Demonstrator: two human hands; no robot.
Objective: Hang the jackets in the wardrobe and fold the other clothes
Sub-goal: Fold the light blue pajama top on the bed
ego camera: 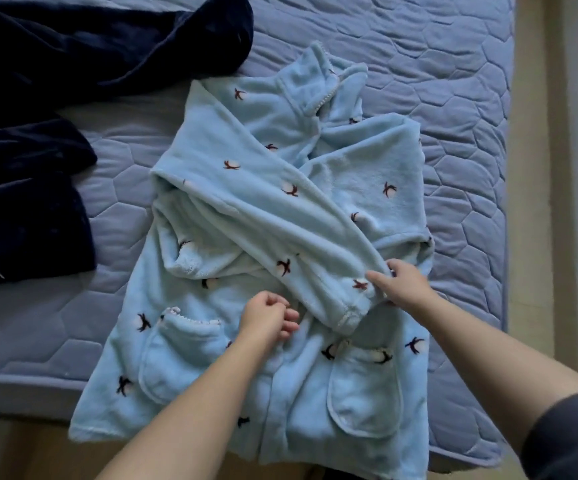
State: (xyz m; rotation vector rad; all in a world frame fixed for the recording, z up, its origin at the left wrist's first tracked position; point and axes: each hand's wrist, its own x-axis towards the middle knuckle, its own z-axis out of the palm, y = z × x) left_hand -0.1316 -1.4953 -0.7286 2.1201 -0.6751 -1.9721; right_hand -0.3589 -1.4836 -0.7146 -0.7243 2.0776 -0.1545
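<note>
Dim, soft, even light; slightly blurry picture with wide-angle bending at edges.

— How many garments are on the bed in front of you?
— Three pieces, as far as can be told: one light blue fleece top (pixel 246 209) and two dark ones, a navy piece (pixel 90 43) at the far left and a navy piece with white piping (pixel 27 209) nearer you. Whether those two join out of view, I can't tell.
— And on the blue one?
— Two sleeves, the crossing sleeve (pixel 263 220) and the folded sleeve (pixel 381 174). Two front pockets as well, the left pocket (pixel 183 355) and the right pocket (pixel 363 393).
— Anything else?
— One quilted mattress (pixel 436 57), and your two hands: left hand (pixel 266 320), right hand (pixel 401 282).
</note>
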